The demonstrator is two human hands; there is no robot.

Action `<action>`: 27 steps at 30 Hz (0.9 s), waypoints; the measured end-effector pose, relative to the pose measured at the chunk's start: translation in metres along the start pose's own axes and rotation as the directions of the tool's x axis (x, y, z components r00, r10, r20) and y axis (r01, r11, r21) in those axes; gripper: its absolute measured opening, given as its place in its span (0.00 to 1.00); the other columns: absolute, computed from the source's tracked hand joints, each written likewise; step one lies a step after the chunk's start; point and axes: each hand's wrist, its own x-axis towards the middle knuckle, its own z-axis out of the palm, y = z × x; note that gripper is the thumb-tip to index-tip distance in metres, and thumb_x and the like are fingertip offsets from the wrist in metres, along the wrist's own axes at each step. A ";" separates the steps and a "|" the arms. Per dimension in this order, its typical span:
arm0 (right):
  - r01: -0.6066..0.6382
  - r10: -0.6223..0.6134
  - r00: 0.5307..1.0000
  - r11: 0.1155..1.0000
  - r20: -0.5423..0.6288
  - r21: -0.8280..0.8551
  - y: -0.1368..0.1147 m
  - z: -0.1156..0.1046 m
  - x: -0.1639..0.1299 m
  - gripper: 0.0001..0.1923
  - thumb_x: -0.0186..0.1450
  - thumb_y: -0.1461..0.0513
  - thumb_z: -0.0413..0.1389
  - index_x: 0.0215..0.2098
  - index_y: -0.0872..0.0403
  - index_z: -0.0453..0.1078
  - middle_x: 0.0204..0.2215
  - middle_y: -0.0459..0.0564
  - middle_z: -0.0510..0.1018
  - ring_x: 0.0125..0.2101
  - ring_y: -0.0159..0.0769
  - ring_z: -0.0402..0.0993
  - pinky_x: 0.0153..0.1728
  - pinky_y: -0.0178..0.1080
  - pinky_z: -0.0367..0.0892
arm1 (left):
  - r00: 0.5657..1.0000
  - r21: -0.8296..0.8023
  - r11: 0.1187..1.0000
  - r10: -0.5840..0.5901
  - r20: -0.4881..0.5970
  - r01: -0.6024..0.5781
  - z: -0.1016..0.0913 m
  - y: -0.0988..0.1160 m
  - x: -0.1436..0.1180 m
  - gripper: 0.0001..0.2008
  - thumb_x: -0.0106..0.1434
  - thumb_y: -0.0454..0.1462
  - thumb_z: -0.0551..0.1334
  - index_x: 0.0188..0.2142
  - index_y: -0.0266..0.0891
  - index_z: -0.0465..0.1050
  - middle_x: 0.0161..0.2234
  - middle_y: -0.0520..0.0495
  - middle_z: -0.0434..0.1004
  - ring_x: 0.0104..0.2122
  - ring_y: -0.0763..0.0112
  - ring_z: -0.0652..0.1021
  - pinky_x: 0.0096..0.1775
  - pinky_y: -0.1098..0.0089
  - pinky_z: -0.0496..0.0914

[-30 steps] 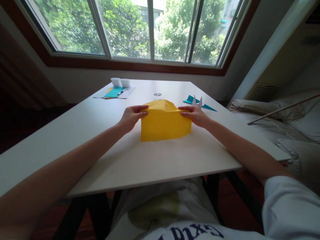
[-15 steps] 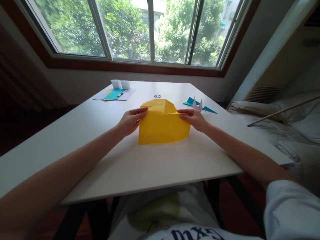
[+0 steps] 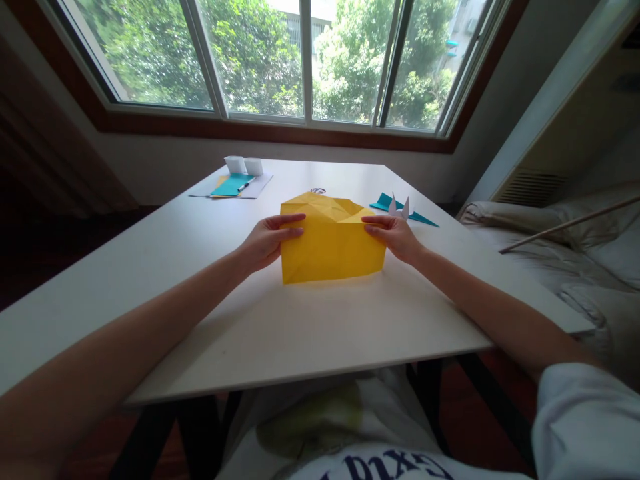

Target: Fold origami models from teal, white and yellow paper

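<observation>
The left hand (image 3: 264,241) grips the left edge of the yellow paper (image 3: 330,245), thumb laid across the front face and the other fingers tucked behind it, so the hand is closed on the sheet. The right hand (image 3: 395,235) pinches the right edge in the same way, thumb on the front near the top corner, fingers hidden behind. The paper is folded and stands up from the white counter (image 3: 300,327) roughly in the middle, its lower edge touching the surface and its front face turned toward the person; the top is creased, with folded flaps leaning back behind the front panel. Just beyond the right hand lies a teal paper shape (image 3: 383,202), flat on the counter, with a small white folded piece (image 3: 400,207) standing on it, two points upward. At the far left of the counter a white sheet (image 3: 257,188) carries a teal sheet (image 3: 230,185) with a pen (image 3: 245,186) on it, and two white cups (image 3: 244,165) stand side by side at its far edge. A small dark object (image 3: 317,191) peeks out behind the top of the yellow paper; it is too small to identify. A bed (image 3: 575,260) with pale covers sits to the right of the counter, and a window (image 3: 280,60) with green trees outside spans the far wall.
</observation>
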 end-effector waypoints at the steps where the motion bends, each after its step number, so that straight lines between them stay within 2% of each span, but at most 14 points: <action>1: -0.002 0.002 1.000 1.000 0.000 -0.003 -0.001 0.000 0.000 0.16 0.47 0.59 0.67 0.34 0.54 0.76 0.38 0.51 0.78 0.37 0.36 0.75 0.47 0.45 0.70 | 1.000 0.007 1.000 0.002 -0.004 -0.002 0.000 -0.001 0.000 0.18 0.42 0.29 0.72 0.36 0.37 0.78 0.40 0.44 0.78 0.38 0.66 0.78 0.43 0.66 0.73; 7: 0.009 -0.008 0.999 1.000 0.031 -0.022 -0.003 0.000 -0.002 0.17 0.48 0.58 0.66 0.36 0.54 0.76 0.40 0.51 0.77 0.39 0.37 0.75 0.48 0.46 0.70 | 0.993 0.136 0.986 0.107 -0.053 -0.099 -0.003 -0.003 0.003 0.20 0.39 0.34 0.74 0.35 0.34 0.78 0.39 0.43 0.78 0.39 0.63 0.77 0.46 0.62 0.71; 11: 0.046 -0.045 0.998 0.998 0.032 -0.037 0.001 -0.001 0.000 0.17 0.49 0.59 0.66 0.36 0.54 0.76 0.41 0.51 0.77 0.40 0.37 0.75 0.47 0.45 0.70 | 0.983 0.254 0.950 0.185 0.002 -0.180 -0.004 -0.004 0.002 0.22 0.40 0.37 0.73 0.37 0.35 0.78 0.42 0.44 0.77 0.41 0.63 0.76 0.47 0.60 0.69; 14: 0.058 -0.052 0.997 0.993 0.055 -0.100 0.004 -0.002 0.001 0.19 0.48 0.58 0.66 0.38 0.54 0.75 0.42 0.52 0.76 0.40 0.37 0.74 0.47 0.45 0.71 | 0.968 0.368 0.901 0.252 -0.016 -0.229 -0.003 -0.006 0.000 0.23 0.42 0.38 0.72 0.40 0.36 0.77 0.43 0.44 0.76 0.41 0.63 0.75 0.47 0.60 0.70; 17: 0.109 -0.096 0.993 0.959 0.063 -0.260 0.007 -0.001 0.001 0.20 0.49 0.55 0.65 0.39 0.55 0.75 0.42 0.53 0.77 0.39 0.37 0.75 0.44 0.46 0.72 | 0.927 0.554 0.784 0.371 -0.059 -0.279 -0.003 -0.009 0.001 0.19 0.46 0.40 0.70 0.39 0.36 0.78 0.40 0.44 0.77 0.39 0.63 0.75 0.44 0.61 0.70; 21: 0.233 -0.210 0.972 0.890 0.101 -0.391 0.010 -0.001 0.004 0.19 0.53 0.51 0.61 0.37 0.56 0.75 0.37 0.53 0.78 0.36 0.38 0.74 0.40 0.45 0.73 | 0.879 0.680 0.655 0.475 -0.032 -0.329 -0.007 -0.012 0.004 0.13 0.52 0.41 0.66 0.36 0.38 0.79 0.35 0.45 0.76 0.36 0.65 0.74 0.40 0.64 0.70; 24: 0.300 -0.287 0.953 0.839 0.100 -0.453 0.011 -0.003 0.005 0.18 0.54 0.49 0.59 0.35 0.55 0.76 0.34 0.52 0.77 0.35 0.38 0.73 0.38 0.45 0.73 | 0.818 0.788 0.511 0.574 -0.016 -0.344 -0.009 -0.010 0.005 0.10 0.52 0.41 0.66 0.33 0.41 0.79 0.40 0.45 0.70 0.40 0.63 0.71 0.41 0.63 0.70; 26: 0.343 -0.367 0.927 0.762 0.069 -0.549 0.011 -0.004 0.006 0.18 0.54 0.49 0.59 0.34 0.53 0.77 0.36 0.53 0.74 0.38 0.40 0.71 0.38 0.46 0.72 | 0.772 0.863 0.386 0.636 0.007 -0.326 -0.010 -0.007 0.005 0.07 0.50 0.40 0.67 0.31 0.44 0.79 0.46 0.46 0.65 0.46 0.61 0.67 0.46 0.60 0.66; 27: 0.361 -0.410 0.910 0.712 0.061 -0.602 0.010 -0.004 0.005 0.17 0.54 0.49 0.59 0.33 0.52 0.77 0.39 0.53 0.72 0.41 0.41 0.69 0.39 0.47 0.72 | 0.762 0.889 0.327 0.647 0.038 -0.322 -0.010 -0.005 0.004 0.06 0.50 0.40 0.67 0.30 0.45 0.79 0.47 0.47 0.64 0.48 0.60 0.66 0.49 0.58 0.64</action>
